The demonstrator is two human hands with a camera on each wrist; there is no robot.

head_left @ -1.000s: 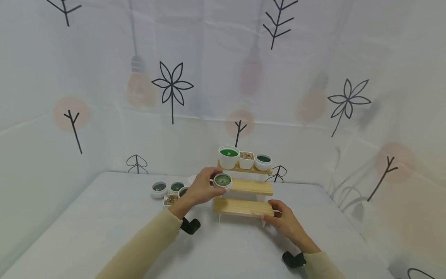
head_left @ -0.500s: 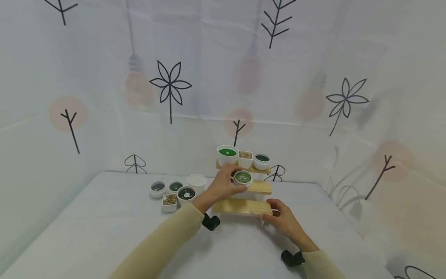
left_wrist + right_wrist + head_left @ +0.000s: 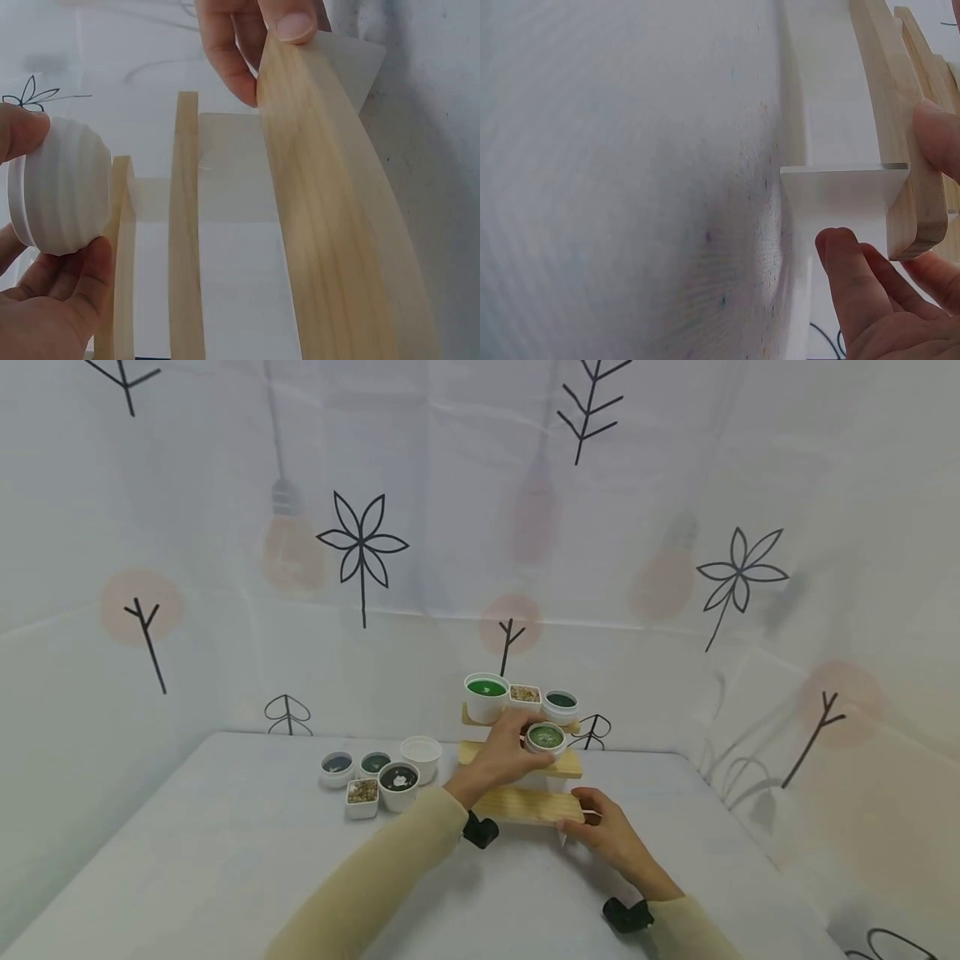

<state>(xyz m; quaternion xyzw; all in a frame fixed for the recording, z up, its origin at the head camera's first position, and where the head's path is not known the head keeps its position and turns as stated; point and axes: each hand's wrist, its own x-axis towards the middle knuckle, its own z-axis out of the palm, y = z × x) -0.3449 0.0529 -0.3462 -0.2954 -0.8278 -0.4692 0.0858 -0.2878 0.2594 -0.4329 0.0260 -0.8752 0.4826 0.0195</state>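
Note:
My left hand [image 3: 504, 758] pinches a small white ribbed bowl [image 3: 546, 740] with a pale green top. It holds the bowl upright over the right part of the middle tier of a three-tier wooden shelf stand [image 3: 528, 806]. In the left wrist view the thumb and fingers grip the bowl [image 3: 67, 187] on opposite sides. My right hand [image 3: 611, 837] holds the right end of the lowest board, thumb on one face and fingers around the end. A large green-filled bowl [image 3: 486, 691], a square cup [image 3: 525, 696] and a dark-green bowl [image 3: 560, 704] stand on the top tier.
Left of the stand, on the white tabletop [image 3: 225, 843], are a grey-filled bowl [image 3: 337, 768], a dark-green bowl [image 3: 374, 765], a square cup [image 3: 362, 797], a black-filled bowl [image 3: 398, 785] and a white cup [image 3: 422, 757]. A patterned cloth [image 3: 450, 568] hangs behind.
My left hand has carried the small bowl rightward along the stand, from its left end to the right part. The bowls on the left table are now uncovered. My right hand stays on the lowest board.

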